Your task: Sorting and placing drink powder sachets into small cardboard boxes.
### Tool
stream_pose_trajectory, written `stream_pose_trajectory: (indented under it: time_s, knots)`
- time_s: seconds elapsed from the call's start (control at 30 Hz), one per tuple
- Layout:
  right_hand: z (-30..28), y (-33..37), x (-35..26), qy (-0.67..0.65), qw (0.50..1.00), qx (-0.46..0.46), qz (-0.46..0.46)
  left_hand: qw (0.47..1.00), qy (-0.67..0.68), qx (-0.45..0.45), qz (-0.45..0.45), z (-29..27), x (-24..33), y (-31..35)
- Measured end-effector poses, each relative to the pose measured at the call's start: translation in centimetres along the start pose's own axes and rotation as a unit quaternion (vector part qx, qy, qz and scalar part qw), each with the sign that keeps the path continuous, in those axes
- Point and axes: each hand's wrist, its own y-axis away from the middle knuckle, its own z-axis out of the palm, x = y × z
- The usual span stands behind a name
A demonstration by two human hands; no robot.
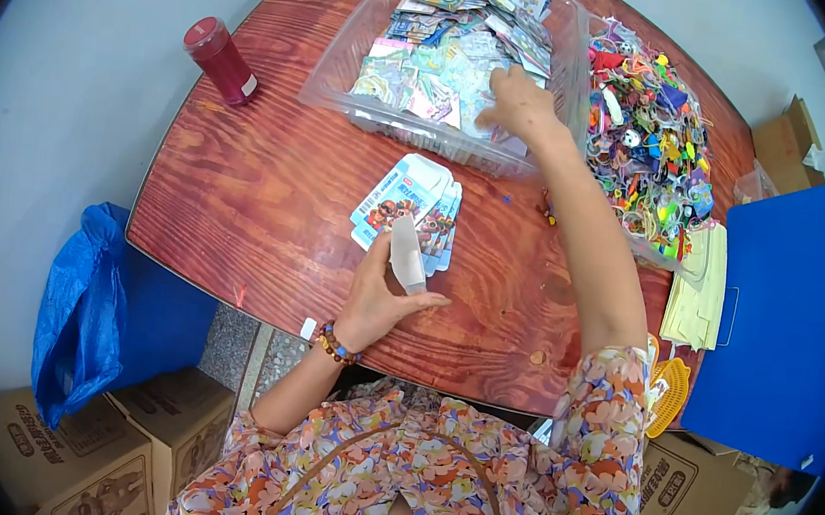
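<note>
My left hand (375, 299) is closed round a small open carton (406, 253), its white inside facing up. Just beyond it, several flattened blue-and-white printed cartons (401, 192) lie fanned in a stack on the table. My right hand (524, 104) reaches into a large clear plastic bin (336, 77), fingers apart over the small flat printed packets (453, 61) heaped there. Its fingertips are at the packets; I see nothing held between them.
A heap of colourful small toys on cords (645, 146) fills a tray beside the bin. A red jar (222, 62) stands at the left on the wooden table (240, 179). Pale yellow sheets (698, 288) and a yellow basket (667, 397) are at the right. Cardboard boxes (75, 453) stand below.
</note>
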Motion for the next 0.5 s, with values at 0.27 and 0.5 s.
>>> stream_pose_trajectory:
  time_s: [0.27,0.5]
  knots:
    - [-1.2,-1.7,1.3,-0.119,0.984,-0.131,-0.011,0.993,0.106,0.022,-0.034,-1.1,1.1,0.7]
    - [-3.0,0.5,3.6,-0.193,0.979,-0.060,0.026,0.988,0.145,-0.027,-0.046,-0.3,-0.3,1.0]
